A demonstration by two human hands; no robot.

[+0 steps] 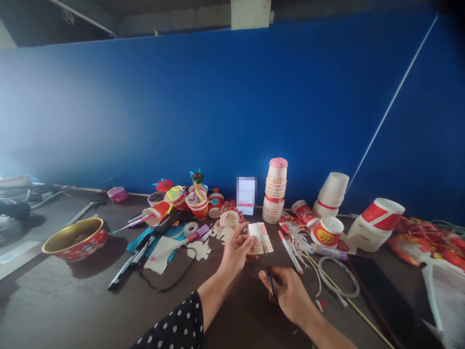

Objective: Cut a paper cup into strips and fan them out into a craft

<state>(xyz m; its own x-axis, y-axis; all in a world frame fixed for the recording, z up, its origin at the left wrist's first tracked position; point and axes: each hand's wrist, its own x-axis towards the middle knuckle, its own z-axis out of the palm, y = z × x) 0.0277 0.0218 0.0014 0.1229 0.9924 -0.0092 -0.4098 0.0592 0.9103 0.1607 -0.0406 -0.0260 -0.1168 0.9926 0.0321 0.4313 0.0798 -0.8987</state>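
Observation:
My left hand (236,249) pinches a piece of patterned paper cup (268,236), white with red and yellowish print, by its left side. My right hand (290,293) is closed round the black handles of a pair of scissors (271,285). The scissors' thin blades point up and away from me and lie at the paper cup, along a line in its middle. Whether the blades are parted is too small to tell. Just beyond the left hand are white cut paper shapes (228,219).
A tall stack of paper cups (275,194) stands behind my hands, left of which leans a phone (246,196). A marker (290,252) and coiled white tube (339,278) lie right. Leftward are a tripod (136,257), decorated cups (198,206) and a red-gold bowl (78,245).

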